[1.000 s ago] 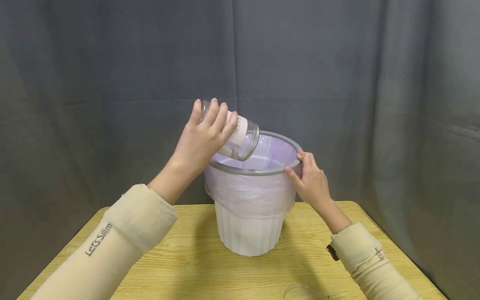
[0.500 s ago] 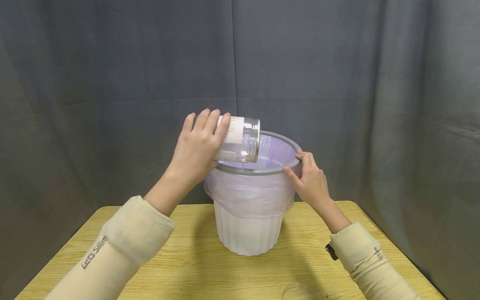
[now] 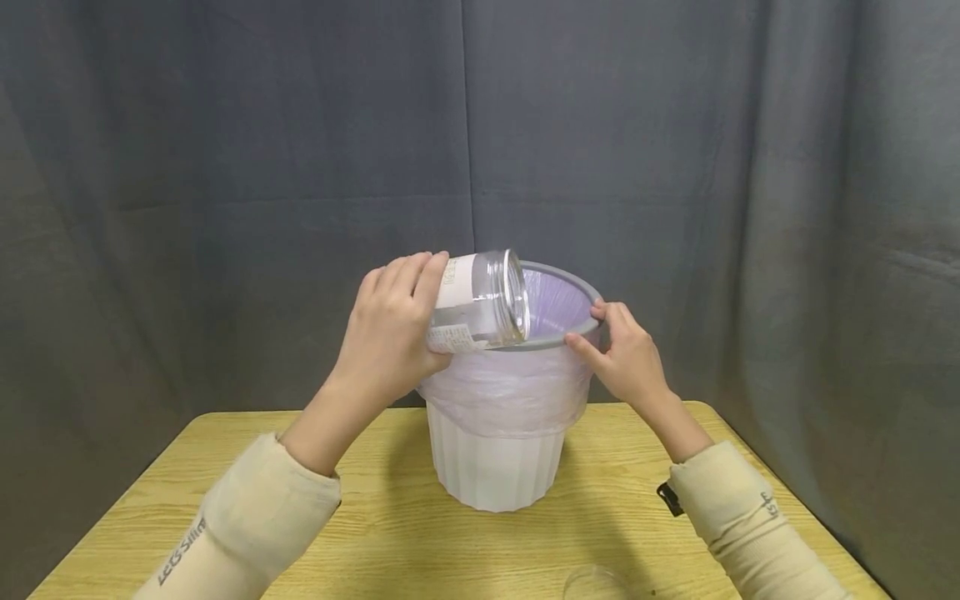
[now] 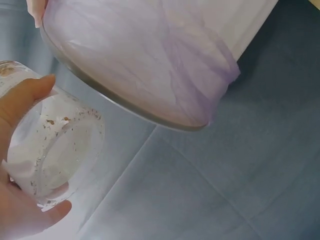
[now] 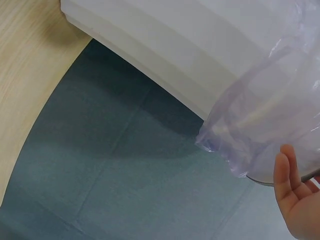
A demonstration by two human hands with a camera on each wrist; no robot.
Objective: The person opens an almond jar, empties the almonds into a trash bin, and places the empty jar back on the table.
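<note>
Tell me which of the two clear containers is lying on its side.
The labelled clear jar in the left hand, held sideways, mouth over the bin's rim. The other clear container sits on the table at the bottom edge, barely in view.

Clear round object (image 3: 596, 582) cut off by head view's bottom edge, identity unclear. Jar label (image 3: 455, 337) print too small to read. Bin (image 3: 495, 467) interior bottom hidden.

Clear jar (image 3: 480, 302) w/ white label, lidless, tipped near horizontal, mouth over the near-left rim of the bin; crumbs stick to its inside wall. White ribbed bin (image 3: 495, 458) stands upright at mid tabletop, toward the back edge, lined w/ pale purple bag (image 3: 502, 387) folded over its grey rim.
</note>
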